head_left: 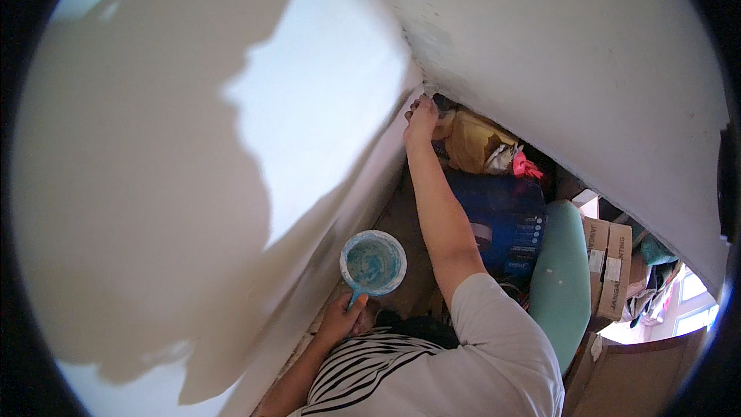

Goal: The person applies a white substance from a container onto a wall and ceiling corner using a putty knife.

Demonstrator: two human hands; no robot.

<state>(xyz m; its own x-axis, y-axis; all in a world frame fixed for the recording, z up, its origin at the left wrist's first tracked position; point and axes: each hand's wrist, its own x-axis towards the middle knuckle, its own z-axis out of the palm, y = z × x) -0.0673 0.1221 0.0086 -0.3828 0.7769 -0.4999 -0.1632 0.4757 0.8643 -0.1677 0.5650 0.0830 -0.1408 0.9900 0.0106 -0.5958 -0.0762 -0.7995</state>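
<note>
My left hand [343,318] is wrapped round the handle of a blue plastic dipper [373,263], thumb on top. Whitish smears coat the dipper's rim and inside. My right arm stretches far ahead, and my right hand [421,117] is at the corner where the white wall [340,69] meets the sloping white ceiling [571,54]. Its fingers are closed and curled against that corner. Whatever they hold, if anything, is too small to make out.
Under the slope lie a yellow bag [469,143], a pink cloth [527,167] and a dark blue box [505,220]. A pale green rounded object [561,270] stands right of my right arm, with cardboard boxes [610,262] beyond it. Large shadows fall on the wall.
</note>
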